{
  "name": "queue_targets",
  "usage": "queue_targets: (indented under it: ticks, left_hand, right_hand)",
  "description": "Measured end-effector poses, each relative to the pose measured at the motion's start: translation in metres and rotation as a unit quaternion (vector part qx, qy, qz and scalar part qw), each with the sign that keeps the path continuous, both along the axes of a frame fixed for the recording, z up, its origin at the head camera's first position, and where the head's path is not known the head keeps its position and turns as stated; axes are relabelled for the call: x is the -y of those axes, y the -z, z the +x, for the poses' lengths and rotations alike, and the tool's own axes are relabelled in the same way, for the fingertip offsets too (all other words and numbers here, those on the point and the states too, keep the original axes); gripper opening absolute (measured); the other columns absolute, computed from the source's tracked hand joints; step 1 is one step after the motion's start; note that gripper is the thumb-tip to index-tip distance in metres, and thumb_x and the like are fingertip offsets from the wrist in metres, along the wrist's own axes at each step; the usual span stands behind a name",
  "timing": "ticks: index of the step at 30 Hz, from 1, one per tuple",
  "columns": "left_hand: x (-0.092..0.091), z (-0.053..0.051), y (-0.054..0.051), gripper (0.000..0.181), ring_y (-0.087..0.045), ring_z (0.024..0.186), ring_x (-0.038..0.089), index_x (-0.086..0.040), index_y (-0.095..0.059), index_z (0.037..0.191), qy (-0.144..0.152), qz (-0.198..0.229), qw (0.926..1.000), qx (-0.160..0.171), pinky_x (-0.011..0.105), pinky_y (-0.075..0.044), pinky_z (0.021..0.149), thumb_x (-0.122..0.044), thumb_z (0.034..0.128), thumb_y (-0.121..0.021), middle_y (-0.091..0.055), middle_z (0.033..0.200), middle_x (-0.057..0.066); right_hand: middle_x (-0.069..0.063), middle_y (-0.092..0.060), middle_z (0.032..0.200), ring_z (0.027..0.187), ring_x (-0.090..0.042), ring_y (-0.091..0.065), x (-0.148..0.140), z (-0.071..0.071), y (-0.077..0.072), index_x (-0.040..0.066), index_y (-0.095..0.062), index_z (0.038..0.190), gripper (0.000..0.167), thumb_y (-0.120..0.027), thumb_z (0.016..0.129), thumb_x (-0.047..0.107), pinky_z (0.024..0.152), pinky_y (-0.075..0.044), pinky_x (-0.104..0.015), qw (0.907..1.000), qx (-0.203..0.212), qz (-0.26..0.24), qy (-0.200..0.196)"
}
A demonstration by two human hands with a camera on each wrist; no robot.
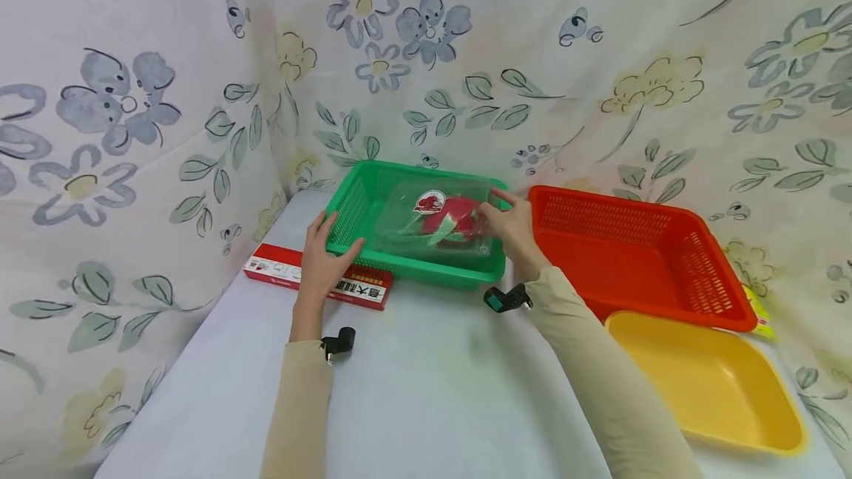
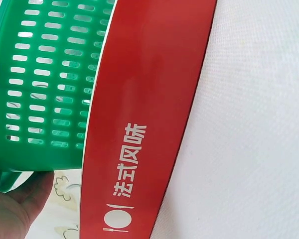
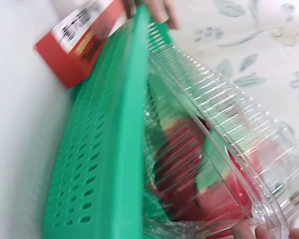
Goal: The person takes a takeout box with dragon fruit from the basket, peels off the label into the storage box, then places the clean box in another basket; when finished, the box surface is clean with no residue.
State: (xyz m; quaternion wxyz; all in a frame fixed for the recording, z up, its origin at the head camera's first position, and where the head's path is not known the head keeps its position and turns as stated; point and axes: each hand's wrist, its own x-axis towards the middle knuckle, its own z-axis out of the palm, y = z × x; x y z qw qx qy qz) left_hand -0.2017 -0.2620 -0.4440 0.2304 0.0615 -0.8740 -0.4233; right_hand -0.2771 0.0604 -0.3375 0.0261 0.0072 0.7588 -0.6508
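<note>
A clear plastic clamshell box (image 1: 399,224) with a round fruit label lies tilted in the green basket (image 1: 426,272). Inside it shows a red dragon fruit (image 1: 452,216) with green tips, also visible through the ribbed plastic in the right wrist view. My right hand (image 1: 512,231) grips the box at its right end, above the basket's right side. At the basket's front left corner, my left hand (image 1: 322,261) holds the rim, fingers along the left side and thumb toward the front. The left wrist view catches only part of that hand (image 2: 15,211) at the corner.
A long red and white carton (image 1: 362,294) lies against the basket's front, partly behind my left hand. To the right stand a red basket (image 1: 599,257) and a yellow tray (image 1: 705,383). A yellow packet (image 1: 759,313) peeks out behind them. Flowered cloth hangs behind and left.
</note>
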Motion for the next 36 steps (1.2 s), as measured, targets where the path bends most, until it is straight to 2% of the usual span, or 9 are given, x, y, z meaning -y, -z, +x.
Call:
queue_targets:
  ticks: [6,9,13,19,23,28,32,36]
  left_hand:
    - [0.005,0.004,0.002,0.081,-0.029,0.142,0.032,-0.016,-0.036,0.153,-0.007,0.007,0.9999,-0.005,0.058,-0.033,0.109,-0.050,0.0873,-0.069,-0.023,0.161,0.006]
    - [0.005,0.005,0.000,0.083,-0.029,0.142,0.033,-0.015,-0.033,0.154,-0.013,0.005,0.9999,0.000,0.059,-0.033,0.109,-0.051,0.0877,-0.068,-0.022,0.161,0.008]
    - [0.006,0.004,-0.002,0.084,-0.029,0.142,0.033,-0.016,-0.030,0.155,-0.017,0.003,0.9998,0.011,0.059,-0.032,0.110,-0.052,0.0883,-0.066,-0.021,0.161,0.008]
    - [0.003,0.000,-0.009,0.083,-0.029,0.142,0.032,-0.016,-0.031,0.155,-0.013,0.006,0.9999,0.006,0.059,-0.032,0.110,-0.052,0.0885,-0.066,-0.021,0.161,0.007]
    - [0.002,-0.003,-0.011,0.083,-0.028,0.143,0.031,-0.016,-0.032,0.155,-0.013,0.011,0.9998,-0.006,0.059,-0.031,0.110,-0.050,0.0884,-0.067,-0.022,0.161,0.006]
    - [0.001,-0.002,-0.009,0.082,-0.027,0.144,0.030,-0.014,-0.033,0.154,-0.008,0.009,0.9999,-0.010,0.058,-0.030,0.111,-0.050,0.0885,-0.067,-0.022,0.161,0.006]
    - [-0.001,0.000,-0.006,0.082,-0.027,0.144,0.030,-0.013,-0.034,0.154,-0.003,0.003,1.0000,-0.007,0.058,-0.028,0.112,-0.050,0.0886,-0.067,-0.022,0.161,0.006]
    - [-0.002,0.003,-0.002,0.082,-0.026,0.145,0.031,-0.012,-0.034,0.154,-0.001,0.007,1.0000,-0.004,0.058,-0.028,0.112,-0.049,0.0886,-0.067,-0.023,0.161,0.007]
  right_hand:
    - [-0.010,-0.064,0.096,0.072,-0.011,-0.065,-0.012,0.019,-0.022,0.012,-0.051,0.145,0.052,-0.062,0.094,0.012,0.066,-0.059,-0.027,0.9981,-0.007,-0.060,0.015]
    - [-0.007,-0.058,0.094,0.068,-0.011,-0.058,-0.020,0.027,-0.033,0.013,-0.052,0.145,0.051,-0.063,0.095,0.013,0.065,-0.057,-0.023,0.9974,-0.005,-0.068,0.024]
    - [-0.004,-0.060,0.088,0.065,-0.014,-0.054,-0.037,0.039,-0.042,0.016,-0.055,0.143,0.049,-0.065,0.094,0.016,0.062,-0.054,-0.020,0.9962,0.010,-0.078,0.038]
    - [-0.002,-0.063,0.108,0.088,-0.017,-0.061,-0.070,0.069,-0.050,0.022,-0.053,0.144,0.047,-0.063,0.098,0.022,0.072,-0.056,-0.021,0.9955,0.021,-0.079,0.048]
    - [-0.001,-0.062,0.116,0.097,-0.017,-0.063,-0.092,0.088,-0.048,0.027,-0.051,0.145,0.051,-0.065,0.096,0.030,0.078,-0.055,-0.022,0.9948,0.035,-0.078,0.054]
    - [0.003,-0.063,0.112,0.092,-0.014,-0.064,-0.117,0.112,-0.037,0.028,-0.050,0.146,0.053,-0.065,0.096,0.032,0.078,-0.055,-0.021,0.9939,0.052,-0.067,0.071]
    - [0.004,-0.066,0.105,0.085,-0.011,-0.067,-0.134,0.128,-0.027,0.024,-0.049,0.147,0.052,-0.064,0.097,0.027,0.076,-0.056,-0.023,0.9908,0.057,-0.095,0.077]
    - [0.005,-0.068,0.102,0.083,-0.011,-0.068,-0.148,0.142,-0.015,0.019,-0.046,0.149,0.054,-0.063,0.098,0.023,0.076,-0.056,-0.023,0.9885,0.063,-0.124,0.059]
